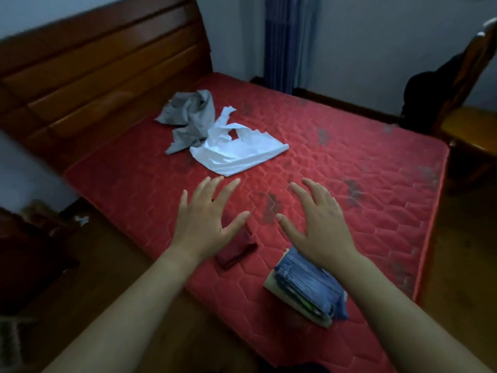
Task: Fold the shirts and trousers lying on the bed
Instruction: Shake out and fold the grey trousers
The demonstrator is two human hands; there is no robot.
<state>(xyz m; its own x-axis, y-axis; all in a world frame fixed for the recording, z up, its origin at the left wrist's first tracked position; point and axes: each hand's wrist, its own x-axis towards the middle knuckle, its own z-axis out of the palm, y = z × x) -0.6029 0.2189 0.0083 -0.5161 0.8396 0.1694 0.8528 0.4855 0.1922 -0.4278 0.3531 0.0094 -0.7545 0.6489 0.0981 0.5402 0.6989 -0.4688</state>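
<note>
A crumpled white shirt (236, 149) lies unfolded on the red mattress (363, 162), with a rumpled grey garment (188, 117) touching its far left side. Near the front edge sits a folded dark red garment (239, 251). To its right is a stack with folded blue jeans (306, 286) on a folded cream piece (279, 292). My left hand (207, 222) and my right hand (320, 224) are stretched out above the mattress, fingers spread, holding nothing, short of the white shirt.
A wooden headboard (94, 71) rises at the far left. A wooden chair (468, 125) with dark clothing draped on it stands at the right. A blue curtain (285, 41) hangs at the back wall. Wooden floor runs along the bed's left side.
</note>
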